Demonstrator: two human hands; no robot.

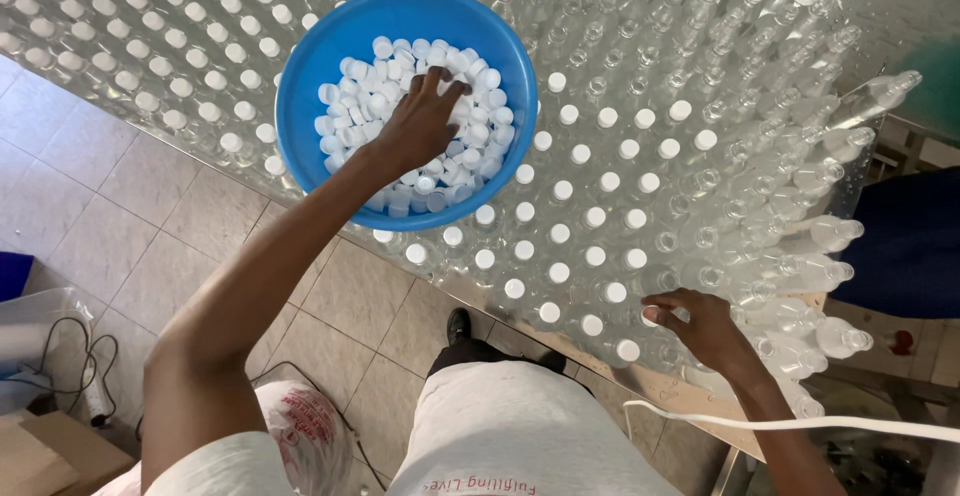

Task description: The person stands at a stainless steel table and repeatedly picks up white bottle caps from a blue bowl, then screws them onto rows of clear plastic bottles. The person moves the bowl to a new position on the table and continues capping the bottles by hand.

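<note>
Fingers of the left hand [418, 124] were curled into white caps [400, 106] heaped in the blue bowl [310, 86], while a cap was pinched onto a clear bottle [655, 314] by the right hand [700, 324]; caps best seated squarely.

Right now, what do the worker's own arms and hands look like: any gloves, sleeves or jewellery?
Both hands are bare: no gloves on the left hand or right hand, no visible rings or watch. The forearms are uncovered; a light short sleeve shows at the left shoulder.

A table [690, 388] packed with clear bottles [600, 156] bears a blue bowl [300, 106].
</note>
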